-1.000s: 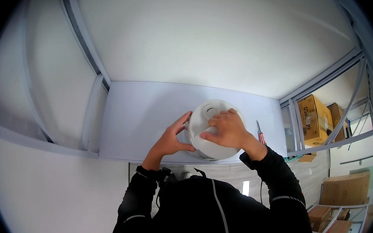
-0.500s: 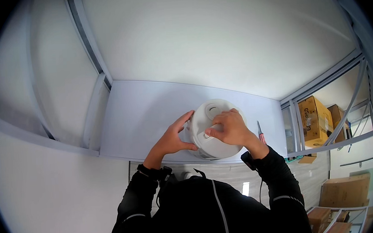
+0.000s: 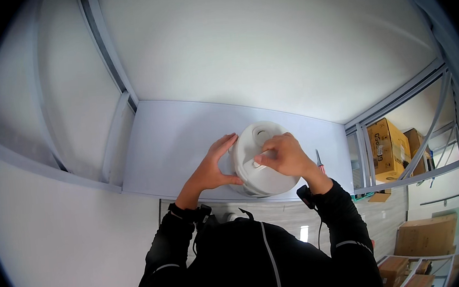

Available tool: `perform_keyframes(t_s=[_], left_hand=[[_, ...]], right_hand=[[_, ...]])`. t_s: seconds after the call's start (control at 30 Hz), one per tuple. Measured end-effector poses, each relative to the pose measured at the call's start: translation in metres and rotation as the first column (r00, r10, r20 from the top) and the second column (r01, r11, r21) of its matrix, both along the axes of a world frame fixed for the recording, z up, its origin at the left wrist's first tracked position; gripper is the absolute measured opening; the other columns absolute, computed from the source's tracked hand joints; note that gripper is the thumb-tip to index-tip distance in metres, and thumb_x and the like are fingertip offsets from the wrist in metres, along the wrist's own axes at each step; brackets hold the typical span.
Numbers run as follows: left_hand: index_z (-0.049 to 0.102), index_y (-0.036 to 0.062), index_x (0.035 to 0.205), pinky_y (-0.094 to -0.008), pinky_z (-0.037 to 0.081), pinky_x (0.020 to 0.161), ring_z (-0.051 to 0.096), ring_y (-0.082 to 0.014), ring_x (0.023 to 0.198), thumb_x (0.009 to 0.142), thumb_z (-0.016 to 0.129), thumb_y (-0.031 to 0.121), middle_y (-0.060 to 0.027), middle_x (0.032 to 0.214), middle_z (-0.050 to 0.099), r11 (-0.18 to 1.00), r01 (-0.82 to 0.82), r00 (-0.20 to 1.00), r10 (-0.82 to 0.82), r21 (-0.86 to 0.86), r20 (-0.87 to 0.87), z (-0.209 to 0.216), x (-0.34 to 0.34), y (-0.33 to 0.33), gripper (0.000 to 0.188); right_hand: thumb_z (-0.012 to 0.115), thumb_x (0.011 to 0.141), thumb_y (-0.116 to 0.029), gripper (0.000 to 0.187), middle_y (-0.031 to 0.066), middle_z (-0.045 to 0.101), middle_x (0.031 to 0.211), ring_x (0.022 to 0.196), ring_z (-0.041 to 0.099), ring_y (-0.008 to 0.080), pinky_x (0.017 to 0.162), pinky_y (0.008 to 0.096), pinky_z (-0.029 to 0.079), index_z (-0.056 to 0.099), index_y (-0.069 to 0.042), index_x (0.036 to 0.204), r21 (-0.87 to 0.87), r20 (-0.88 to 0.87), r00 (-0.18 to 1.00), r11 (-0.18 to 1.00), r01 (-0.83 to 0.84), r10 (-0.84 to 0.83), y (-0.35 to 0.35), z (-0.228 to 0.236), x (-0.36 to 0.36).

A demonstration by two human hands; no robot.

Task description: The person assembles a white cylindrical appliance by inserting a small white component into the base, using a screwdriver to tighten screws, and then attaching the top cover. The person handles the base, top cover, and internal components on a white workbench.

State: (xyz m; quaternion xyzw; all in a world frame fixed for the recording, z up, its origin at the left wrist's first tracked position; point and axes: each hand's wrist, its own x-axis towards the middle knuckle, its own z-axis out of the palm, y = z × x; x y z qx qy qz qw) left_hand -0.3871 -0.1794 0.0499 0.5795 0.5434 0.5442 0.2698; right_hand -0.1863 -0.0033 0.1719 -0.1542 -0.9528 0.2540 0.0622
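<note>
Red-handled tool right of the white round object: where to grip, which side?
Likely its red handle, from above, right side: the slim end points away from the person, and the right hand's wrist crowds the handle's near end.

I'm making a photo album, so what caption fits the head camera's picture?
Left hand cupped beside it, right hand on top: a round white object on a pale table, red-handled tool nearby.

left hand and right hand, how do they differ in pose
The left hand is at the left side of the round white object; the right hand is over its top.
The left hand's thumb and fingers are spread wide; the right hand's are curled closer together.
Both hands are bare.
</note>
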Motion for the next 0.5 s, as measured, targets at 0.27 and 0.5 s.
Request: perform_keyframes(t_s=[0.27, 0.5], left_hand=[[0.037, 0.0061, 0.166, -0.0510, 0.031, 0.128, 0.035, -0.0402, 0.157, 0.071, 0.099, 0.046, -0.0205, 0.166, 0.042, 0.998, -0.004, 1.000, 0.003, 0.070, 0.013, 0.031, 0.008, 0.018, 0.121], [0.034, 0.0053, 0.167, -0.0473, 0.033, 0.127, 0.041, -0.0361, 0.155, 0.076, 0.096, 0.040, -0.0197, 0.166, 0.044, 0.993, -0.043, 0.993, 0.030, 0.107, 0.114, 0.062, 0.032, 0.047, 0.115]], right_hand=[[0.082, 0.092, -0.038, 0.039, 0.0120, 0.068, 0.074, 0.069, 0.063, 0.0200, 0.068, 0.0344, 0.050, 0.076, 0.000, 0.089, -0.438, -0.092, 0.985, 0.894, 0.092, -0.147, 0.023, 0.004, 0.012], [0.075, 0.102, -0.035, 0.034, -0.0022, 0.067, 0.085, 0.082, 0.057, 0.0079, 0.074, 0.0278, 0.048, 0.071, -0.003, 0.091, -0.729, -0.237, 0.943, 0.685, -0.012, -0.235, 0.051, -0.001, 0.029]])
